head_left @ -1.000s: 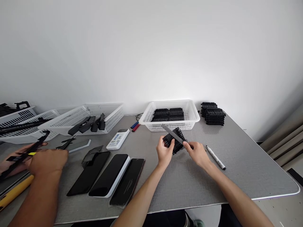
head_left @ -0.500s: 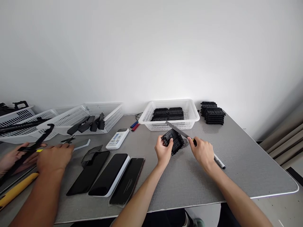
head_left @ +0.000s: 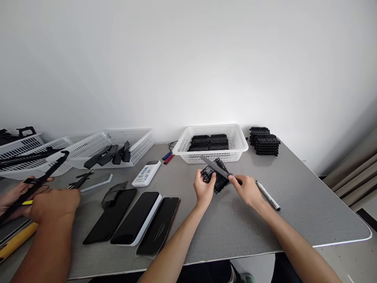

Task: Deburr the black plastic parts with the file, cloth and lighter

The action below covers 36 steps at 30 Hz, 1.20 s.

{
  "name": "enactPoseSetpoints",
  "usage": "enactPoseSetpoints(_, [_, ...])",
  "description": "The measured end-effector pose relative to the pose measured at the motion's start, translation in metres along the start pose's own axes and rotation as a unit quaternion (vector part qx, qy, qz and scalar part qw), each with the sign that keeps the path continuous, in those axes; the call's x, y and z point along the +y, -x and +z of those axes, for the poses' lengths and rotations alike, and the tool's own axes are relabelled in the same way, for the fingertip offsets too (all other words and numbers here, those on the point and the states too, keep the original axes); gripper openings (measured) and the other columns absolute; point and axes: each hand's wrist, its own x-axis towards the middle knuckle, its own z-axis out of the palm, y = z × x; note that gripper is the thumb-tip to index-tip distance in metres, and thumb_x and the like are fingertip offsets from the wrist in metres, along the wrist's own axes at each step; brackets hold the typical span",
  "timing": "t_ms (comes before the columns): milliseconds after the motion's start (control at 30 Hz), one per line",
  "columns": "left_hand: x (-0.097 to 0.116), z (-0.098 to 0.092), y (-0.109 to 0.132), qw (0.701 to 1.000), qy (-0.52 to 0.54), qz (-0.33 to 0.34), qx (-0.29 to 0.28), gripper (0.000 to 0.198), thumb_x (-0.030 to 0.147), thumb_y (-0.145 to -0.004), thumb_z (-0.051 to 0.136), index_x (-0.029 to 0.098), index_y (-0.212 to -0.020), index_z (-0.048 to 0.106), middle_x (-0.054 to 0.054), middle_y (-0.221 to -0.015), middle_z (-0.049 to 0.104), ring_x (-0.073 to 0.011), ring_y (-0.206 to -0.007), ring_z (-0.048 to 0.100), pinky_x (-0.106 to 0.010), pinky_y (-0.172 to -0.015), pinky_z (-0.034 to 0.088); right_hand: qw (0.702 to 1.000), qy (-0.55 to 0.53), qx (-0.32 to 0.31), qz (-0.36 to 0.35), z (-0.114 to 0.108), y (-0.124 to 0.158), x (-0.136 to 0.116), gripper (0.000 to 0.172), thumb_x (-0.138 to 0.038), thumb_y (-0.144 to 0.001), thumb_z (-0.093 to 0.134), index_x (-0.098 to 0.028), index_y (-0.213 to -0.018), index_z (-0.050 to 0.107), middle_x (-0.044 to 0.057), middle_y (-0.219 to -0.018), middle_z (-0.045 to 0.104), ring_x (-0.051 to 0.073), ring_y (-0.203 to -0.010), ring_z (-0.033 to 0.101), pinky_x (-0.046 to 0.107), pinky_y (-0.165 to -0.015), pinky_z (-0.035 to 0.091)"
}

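Observation:
My left hand (head_left: 204, 189) grips a black plastic part (head_left: 221, 183) with toothed edges, thumb on its face, and holds it tilted above the table. My right hand (head_left: 246, 189) is closed round the handle of a flat grey file (head_left: 214, 165). The file's blade lies across the upper side of the part, pointing up and left; whether it touches the surface is hard to tell. Behind them, a white basket (head_left: 210, 158) holds several similar black parts (head_left: 218, 142). Stacks of such parts (head_left: 266, 145) stand to its right.
A marker (head_left: 268, 195) lies right of my right hand. Phones (head_left: 136, 218) and a white power bank (head_left: 146, 173) lie to my left. At far left, a co-worker's hands (head_left: 54, 204) work on a long black piece (head_left: 44, 177) near more baskets (head_left: 138, 147).
My right hand has moved slightly left and down, sliding the file across the black part. My left hand stays almost still. The co-worker's hand has shifted left.

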Motion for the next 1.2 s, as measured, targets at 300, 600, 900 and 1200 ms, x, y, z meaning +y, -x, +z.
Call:
enactPoseSetpoints(300, [0.005,0.003,0.002,0.998,0.062,-0.013,-0.001,0.028,0.033,-0.072,0.075,0.02,-0.085,0.054,0.001,-0.071,0.062,-0.0147,-0.065,0.057,-0.024,-0.061,0.045,0.997,-0.051,-0.052,-0.009,0.009,-0.001,0.002,0.058,-0.062,-0.095,0.036,-0.021,-0.054,0.036,-0.004,-0.048,0.035,0.012,-0.048,0.033,0.027,-0.049,0.02])
enactPoseSetpoints(600, [0.001,0.0,-0.005,0.99,0.113,-0.073,0.034,0.038,0.035,-0.067,0.078,0.023,-0.086,0.047,0.002,-0.076,0.059,-0.0148,-0.069,0.058,-0.026,-0.065,0.048,0.995,-0.093,0.027,-0.011,-0.002,-0.001,0.003,0.046,-0.065,-0.086,0.053,-0.021,-0.074,0.058,-0.002,-0.061,0.053,0.015,-0.059,0.046,0.026,-0.056,0.03])
enactPoseSetpoints(900, [0.0,0.005,-0.003,0.969,0.189,-0.151,0.05,0.051,0.036,-0.063,0.077,0.028,-0.101,0.044,0.002,-0.087,0.061,-0.0149,-0.073,0.062,-0.026,-0.063,0.052,0.979,-0.196,0.038,0.031,0.009,-0.01,0.013,0.039,-0.055,-0.077,0.066,-0.017,-0.074,0.066,-0.003,-0.058,0.049,0.013,-0.056,0.04,0.026,-0.052,0.03])
enactPoseSetpoints(1200, [0.002,0.001,-0.005,0.965,0.139,-0.209,-0.074,0.034,0.036,-0.059,0.083,0.016,-0.081,0.068,-0.003,-0.074,0.068,-0.0161,-0.063,0.062,-0.024,-0.051,0.049,0.966,-0.228,0.108,0.059,0.004,-0.019,0.027,0.046,-0.059,-0.078,0.06,-0.014,-0.084,0.066,-0.003,-0.056,0.047,0.012,-0.05,0.041,0.025,-0.047,0.035])
